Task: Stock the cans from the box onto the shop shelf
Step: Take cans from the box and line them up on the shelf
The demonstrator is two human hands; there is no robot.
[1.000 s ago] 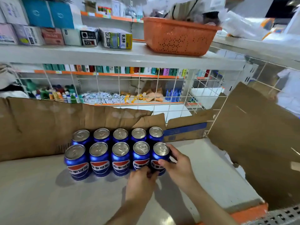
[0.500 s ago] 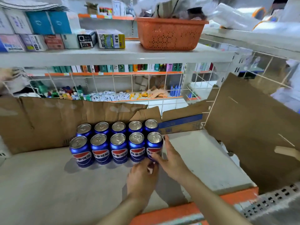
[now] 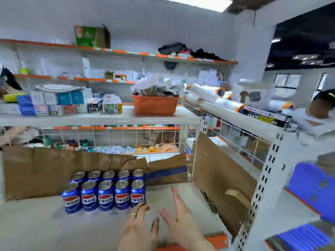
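Several blue cola cans [image 3: 106,190] stand in two tight rows on the pale shelf board [image 3: 36,227], their backs against brown cardboard [image 3: 41,171]. My left hand [image 3: 138,230] hovers just in front of the rightmost front can, fingers spread, a ring on one finger, holding nothing. To its right my right hand [image 3: 178,212] is flat and open, fingers pointing towards the back of the shelf, apart from the cans. No box of cans shows in this view.
A torn cardboard sheet [image 3: 223,183] leans against the wire side panel on the right. An orange basket [image 3: 155,105] and small boxes [image 3: 59,103] fill the shelf above. Blurred blue shapes [image 3: 311,189] lie beyond the white upright [image 3: 268,178] at right.
Both hands have let go of the rightmost front can and pulled back towards me, fingers spread. The view has tilted up, showing more of the upper shelves.
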